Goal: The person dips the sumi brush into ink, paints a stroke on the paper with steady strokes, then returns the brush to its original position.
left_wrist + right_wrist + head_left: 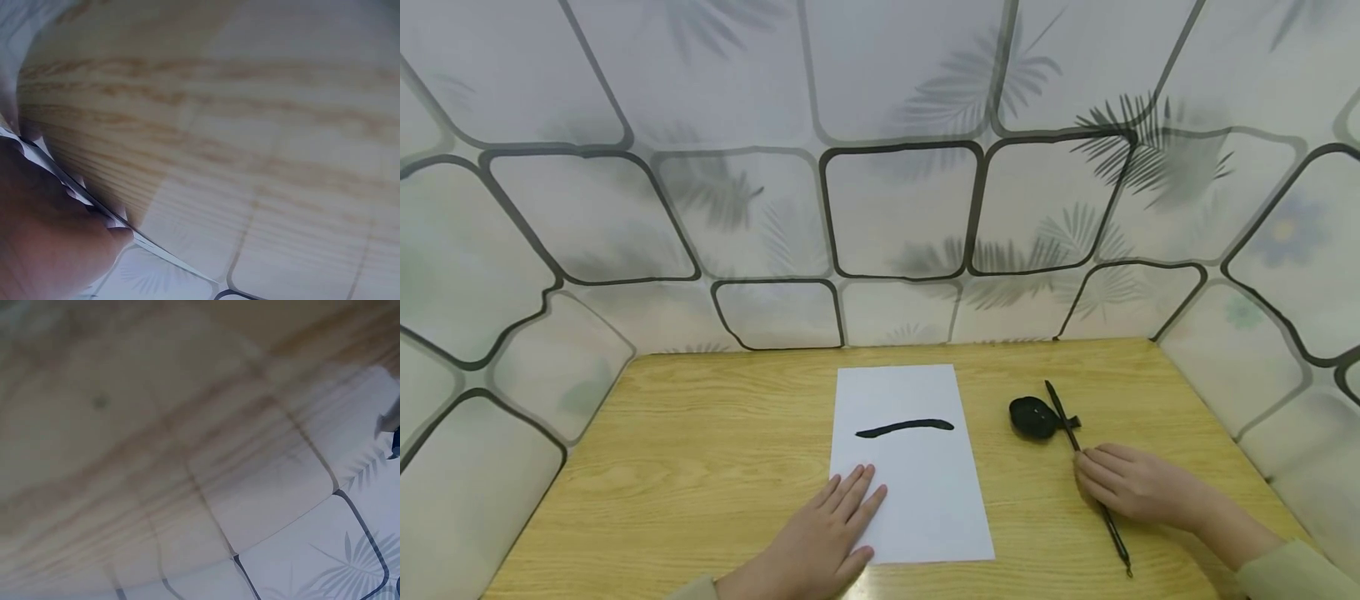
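Note:
A white sheet of paper (917, 500) lies on the table, with one thick black horizontal stroke (906, 428) across its upper half. My left hand (827, 525) rests flat on the lower left of the sheet, fingers spread; the left wrist view catches the thumb side low over the paper's edge. To the right, my right hand (1138, 483) holds a dark writing brush (1108, 529) around the middle of its handle. The brush's tip end overlaps the short handle of a small black ink dish (1032, 418), and its looped end points toward the front.
The wood-grain table (715, 442) extends to both sides of the paper. Behind and beside it hangs a pale cloth (898, 208) with dark rounded outlines and leaf prints. Mostly blurred tabletop fills the right wrist view.

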{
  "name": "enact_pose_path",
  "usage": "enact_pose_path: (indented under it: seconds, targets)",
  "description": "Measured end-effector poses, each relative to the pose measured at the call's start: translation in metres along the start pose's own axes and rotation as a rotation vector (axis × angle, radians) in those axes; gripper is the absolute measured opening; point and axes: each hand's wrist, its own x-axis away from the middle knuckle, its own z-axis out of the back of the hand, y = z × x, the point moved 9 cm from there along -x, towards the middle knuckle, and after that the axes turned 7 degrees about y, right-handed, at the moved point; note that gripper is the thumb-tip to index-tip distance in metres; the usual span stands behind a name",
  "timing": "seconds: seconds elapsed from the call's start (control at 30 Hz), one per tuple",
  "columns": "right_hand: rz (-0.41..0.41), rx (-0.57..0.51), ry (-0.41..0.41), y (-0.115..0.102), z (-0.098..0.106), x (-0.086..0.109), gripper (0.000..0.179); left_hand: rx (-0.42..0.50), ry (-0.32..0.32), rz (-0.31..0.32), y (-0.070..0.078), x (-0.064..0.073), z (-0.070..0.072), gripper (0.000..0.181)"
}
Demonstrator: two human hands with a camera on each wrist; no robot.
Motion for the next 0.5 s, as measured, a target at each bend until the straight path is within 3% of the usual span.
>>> enact_pose_path:
  seconds: [0.5]
  targets:
    - [-0.049, 0.002, 0.045, 0.013, 0.007, -0.014, 0.051, -0.005, 0.009, -0.009, 0.001, 0.0, -0.001, 0.065]
